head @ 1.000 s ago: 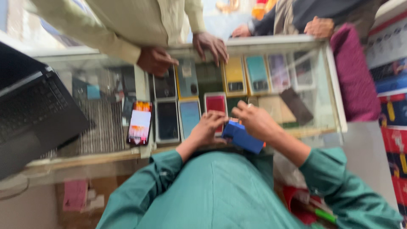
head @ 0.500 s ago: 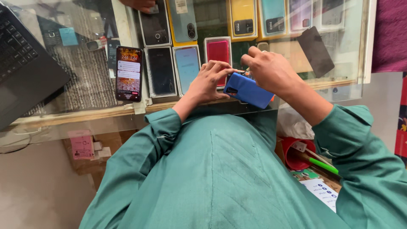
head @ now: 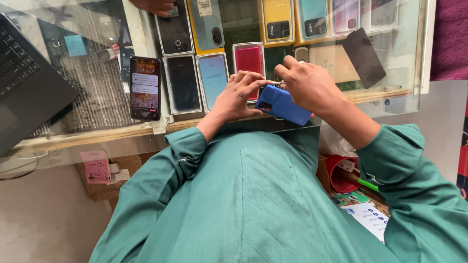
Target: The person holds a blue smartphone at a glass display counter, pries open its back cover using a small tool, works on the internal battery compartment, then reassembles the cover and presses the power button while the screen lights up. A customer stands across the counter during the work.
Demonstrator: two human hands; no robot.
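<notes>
A blue phone (head: 284, 105) is held over the near edge of a glass display counter (head: 385, 97). My right hand (head: 307, 86) grips its upper side, fingers curled over the top. My left hand (head: 239, 95) holds its left end, fingertips pressed at the phone's edge. Both arms wear green sleeves. What the fingertips touch on the phone is hidden.
A phone with a lit screen (head: 145, 87) lies on the glass to the left. A black laptop (head: 27, 87) sits at far left. Several boxed phones (head: 249, 62) show under the glass. Another person's hand (head: 156, 6) rests at the far edge. A red cup (head: 341, 173) stands below right.
The view has tilted down and closer to the counter; the other person's body has left the frame. Both hands stay on the blue phone, shifted slightly toward me.
</notes>
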